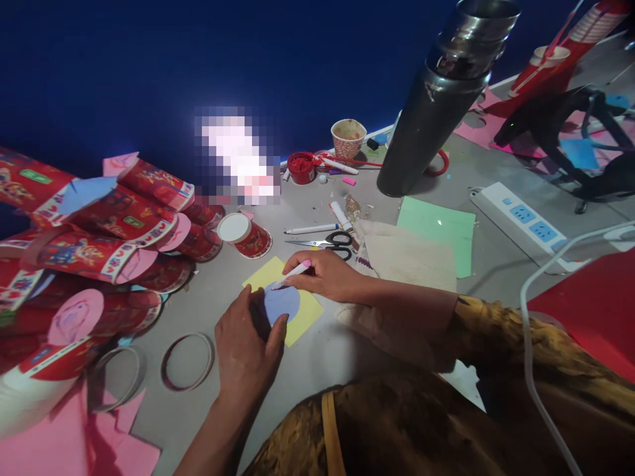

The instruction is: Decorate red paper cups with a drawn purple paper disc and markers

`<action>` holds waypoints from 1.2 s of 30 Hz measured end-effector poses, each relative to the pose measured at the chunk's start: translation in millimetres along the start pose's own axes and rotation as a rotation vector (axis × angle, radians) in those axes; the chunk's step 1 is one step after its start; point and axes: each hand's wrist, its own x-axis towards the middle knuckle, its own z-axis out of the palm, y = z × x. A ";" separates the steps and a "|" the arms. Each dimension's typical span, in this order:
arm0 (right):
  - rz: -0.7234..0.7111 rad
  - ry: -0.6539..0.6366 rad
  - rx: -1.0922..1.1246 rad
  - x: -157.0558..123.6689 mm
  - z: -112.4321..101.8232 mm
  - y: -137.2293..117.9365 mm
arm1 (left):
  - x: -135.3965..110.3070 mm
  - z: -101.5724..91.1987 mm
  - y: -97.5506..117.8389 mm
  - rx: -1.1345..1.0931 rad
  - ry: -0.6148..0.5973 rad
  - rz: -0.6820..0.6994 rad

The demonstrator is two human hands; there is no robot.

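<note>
My right hand (325, 273) is closed around a white marker with a pink end (298, 270), its tip at the upper part of a round lilac paper disc (282, 304). The disc lies on a square of yellow paper (303, 318) on the grey table. At the disc's left and lower edge, my left hand (252, 337) rests with thumb and fingers spread apart, steadying the paper. Just beyond my right hand lie black-handled scissors (342, 243) and a white marker with a blue tip (312, 229).
Stacked red paper cups (143, 231) crowd the left side, with two cardboard rings (187, 361) below. A dark thermos (436, 106) stands at the back right. Green paper (439, 231), a power strip (526, 218) and a white cable (528, 344) lie to the right.
</note>
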 end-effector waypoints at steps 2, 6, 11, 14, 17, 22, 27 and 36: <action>-0.005 0.019 0.064 -0.3 0.4 0.9 | -0.1 -0.6 0.0 -0.019 -0.002 -0.009; -0.012 0.078 0.156 -2.0 0.7 2.6 | -1.2 -1.4 -3.4 -0.083 0.028 -0.026; -0.025 0.095 0.118 -3.9 0.5 2.6 | -2.3 -2.4 -9.4 -0.117 0.073 -0.002; -0.001 0.101 0.089 -6.4 -0.5 -0.3 | -3.0 -1.4 -11.3 -0.095 0.056 0.019; 0.036 0.077 0.069 -13.1 -4.3 -12.2 | -4.4 1.7 -13.4 -0.078 0.084 0.041; 0.020 0.032 0.013 -20.1 -6.1 -42.7 | -6.1 6.9 -16.8 -0.063 0.132 0.115; -0.034 0.133 0.028 -7.0 18.2 -28.9 | -8.2 7.5 -15.5 -0.086 0.125 0.076; -0.033 0.092 0.026 -1.0 27.1 2.5 | -10.4 6.2 -14.5 -0.100 0.103 0.047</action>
